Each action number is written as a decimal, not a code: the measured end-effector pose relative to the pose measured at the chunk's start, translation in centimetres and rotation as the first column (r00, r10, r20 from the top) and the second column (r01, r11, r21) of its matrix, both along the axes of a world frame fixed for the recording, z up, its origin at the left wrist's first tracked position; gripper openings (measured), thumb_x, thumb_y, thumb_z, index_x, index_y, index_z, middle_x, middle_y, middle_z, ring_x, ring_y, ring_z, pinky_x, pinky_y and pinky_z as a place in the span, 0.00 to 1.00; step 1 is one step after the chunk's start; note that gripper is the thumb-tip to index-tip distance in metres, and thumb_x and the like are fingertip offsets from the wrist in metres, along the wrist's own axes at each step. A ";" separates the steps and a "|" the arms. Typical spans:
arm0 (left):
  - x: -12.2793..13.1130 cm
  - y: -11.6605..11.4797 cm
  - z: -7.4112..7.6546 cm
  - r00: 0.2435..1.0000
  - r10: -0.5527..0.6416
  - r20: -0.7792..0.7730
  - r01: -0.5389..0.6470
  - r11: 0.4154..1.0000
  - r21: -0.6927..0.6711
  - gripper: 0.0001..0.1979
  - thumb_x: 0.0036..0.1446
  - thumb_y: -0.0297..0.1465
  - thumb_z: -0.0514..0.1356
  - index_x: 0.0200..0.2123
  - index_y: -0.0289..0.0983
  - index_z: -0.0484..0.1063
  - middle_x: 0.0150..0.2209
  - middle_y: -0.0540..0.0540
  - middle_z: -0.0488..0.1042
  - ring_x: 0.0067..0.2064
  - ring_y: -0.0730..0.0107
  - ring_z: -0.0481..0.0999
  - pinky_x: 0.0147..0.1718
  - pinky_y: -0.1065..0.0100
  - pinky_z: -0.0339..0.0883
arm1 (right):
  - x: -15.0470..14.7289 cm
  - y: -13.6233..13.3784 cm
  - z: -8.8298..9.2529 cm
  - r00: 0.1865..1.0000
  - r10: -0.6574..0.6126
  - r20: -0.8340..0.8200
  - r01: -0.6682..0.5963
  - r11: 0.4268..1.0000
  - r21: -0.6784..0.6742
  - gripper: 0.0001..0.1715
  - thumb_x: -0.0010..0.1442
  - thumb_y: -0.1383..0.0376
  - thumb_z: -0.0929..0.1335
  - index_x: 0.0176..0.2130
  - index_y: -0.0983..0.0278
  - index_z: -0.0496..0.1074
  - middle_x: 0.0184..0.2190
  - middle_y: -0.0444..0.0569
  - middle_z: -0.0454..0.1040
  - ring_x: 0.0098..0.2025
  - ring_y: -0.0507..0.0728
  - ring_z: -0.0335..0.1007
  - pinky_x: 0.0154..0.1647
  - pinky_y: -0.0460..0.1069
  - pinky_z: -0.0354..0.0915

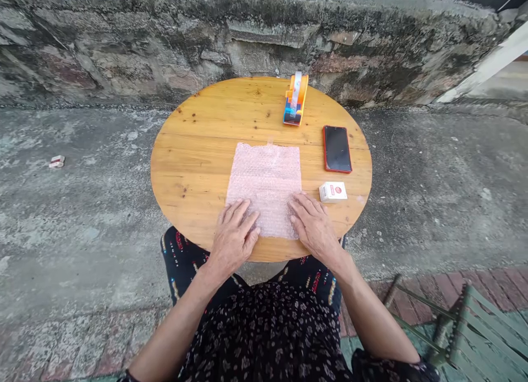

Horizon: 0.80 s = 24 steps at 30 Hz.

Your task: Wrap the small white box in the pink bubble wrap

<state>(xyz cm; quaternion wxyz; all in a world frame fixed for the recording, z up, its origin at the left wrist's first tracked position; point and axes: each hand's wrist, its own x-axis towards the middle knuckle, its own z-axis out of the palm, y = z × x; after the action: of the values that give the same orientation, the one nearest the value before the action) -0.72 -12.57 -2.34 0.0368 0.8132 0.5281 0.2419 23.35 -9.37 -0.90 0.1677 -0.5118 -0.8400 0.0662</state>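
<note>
A sheet of pinkish bubble wrap (266,173) lies flat on the round wooden table (185,167) in front of me. On its near left corner rests my left hand (235,233), fingers spread and lying flat. My right hand (315,225) lies along the near right edge of the sheet, with its fingers stretched out over the border. Neither hand grips anything. Just beyond my right fingertips sits a small white box (333,191) with a red round mark. A small strip of clear tape seems to stick out at the sheet's far edge.
A phone (337,149) in a red case lies at the table's right. Toward the far edge stands an orange and blue tape dispenser (296,98). A stone wall (165,52) runs behind the table. A green slatted chair (482,332) is at lower right.
</note>
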 end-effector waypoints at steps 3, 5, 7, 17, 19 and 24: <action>0.4 0.2 0.4 0.999 0.015 0.030 -0.016 1.000 0.023 0.16 0.65 0.31 0.53 0.52 0.34 0.73 0.61 0.37 0.67 0.64 0.52 0.62 0.62 0.48 0.57 | -0.7 0.2 0.7 1.000 0.007 0.004 -0.007 1.000 0.015 0.24 0.68 0.65 0.59 0.60 0.67 0.66 0.63 0.56 0.65 0.66 0.65 0.57 0.63 0.62 0.57; 0.7 0.5 0.6 1.000 0.026 0.015 -0.026 1.000 0.018 0.17 0.66 0.31 0.53 0.54 0.34 0.72 0.61 0.37 0.66 0.65 0.51 0.61 0.63 0.48 0.56 | -1.9 0.6 1.1 0.999 0.040 0.034 -0.040 0.999 0.019 0.25 0.67 0.66 0.59 0.62 0.66 0.64 0.65 0.56 0.63 0.66 0.65 0.57 0.62 0.63 0.58; 0.9 0.9 0.7 0.999 0.028 -0.025 -0.028 0.999 -0.022 0.19 0.66 0.32 0.53 0.56 0.33 0.70 0.62 0.36 0.65 0.65 0.49 0.60 0.63 0.47 0.55 | -3.2 1.2 1.3 0.991 0.111 0.079 -0.112 0.993 0.019 0.25 0.67 0.67 0.59 0.62 0.66 0.64 0.66 0.56 0.61 0.67 0.64 0.55 0.64 0.62 0.56; 1.1 0.8 0.3 0.997 0.045 -0.062 -0.050 0.996 -0.079 0.20 0.65 0.35 0.53 0.56 0.35 0.70 0.64 0.38 0.64 0.66 0.49 0.59 0.65 0.45 0.51 | -1.3 3.3 2.1 0.988 0.039 0.151 -0.031 0.998 -0.053 0.22 0.66 0.65 0.63 0.57 0.70 0.70 0.62 0.59 0.67 0.62 0.69 0.62 0.60 0.66 0.60; 1.1 0.8 0.3 0.998 0.044 -0.053 -0.048 0.996 -0.078 0.19 0.65 0.35 0.53 0.56 0.35 0.70 0.64 0.38 0.64 0.66 0.49 0.59 0.65 0.45 0.51 | -1.4 3.4 2.8 1.000 0.015 0.017 -0.014 0.999 -0.052 0.21 0.66 0.66 0.62 0.55 0.70 0.71 0.60 0.61 0.68 0.61 0.68 0.64 0.61 0.66 0.60; 1.1 0.9 0.0 0.999 0.040 -0.027 -0.041 0.997 -0.059 0.20 0.65 0.35 0.53 0.58 0.36 0.68 0.63 0.38 0.65 0.66 0.48 0.59 0.64 0.44 0.52 | -5.2 4.7 3.0 0.824 0.128 -0.551 -0.283 0.937 -0.205 0.18 0.66 0.63 0.62 0.53 0.60 0.72 0.56 0.52 0.72 0.60 0.59 0.66 0.61 0.59 0.63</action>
<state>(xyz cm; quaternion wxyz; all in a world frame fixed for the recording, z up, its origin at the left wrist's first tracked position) 0.35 -11.70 -2.33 0.0493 0.8040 0.5518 0.2160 18.11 -4.69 2.11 0.3109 -0.3973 -0.7938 0.3397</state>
